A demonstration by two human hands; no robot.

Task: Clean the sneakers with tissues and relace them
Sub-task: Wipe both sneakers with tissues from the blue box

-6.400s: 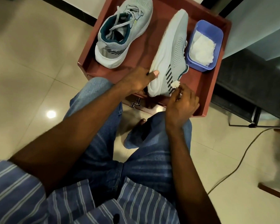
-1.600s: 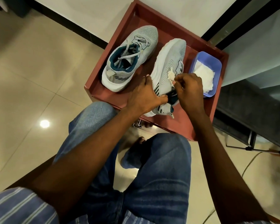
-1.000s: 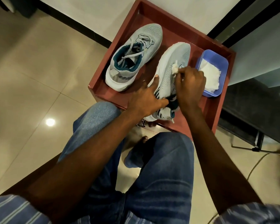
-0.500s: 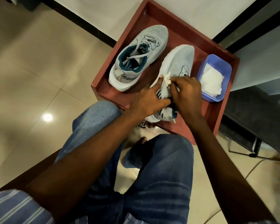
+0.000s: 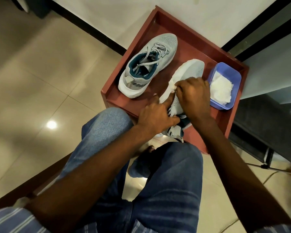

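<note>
Red tray (image 5: pixel 225 125), left hand (image 5: pixel 156 116) gripping tilted sneaker (image 5: pixel 190 71), right hand (image 5: pixel 194 96) pinching tissue (image 5: pixel 172 84)

A red-brown tray table (image 5: pixel 223 128) stands on glossy beige floor tiles (image 5: pixel 40 91) against a white wall (image 5: pixel 124 17). A black metal stand (image 5: pixel 267 158) and thin cable (image 5: pixel 272 175) lie right.

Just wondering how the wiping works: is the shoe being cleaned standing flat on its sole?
No, the shoe is tipped on its side, sole facing left, under the left hand.
</note>
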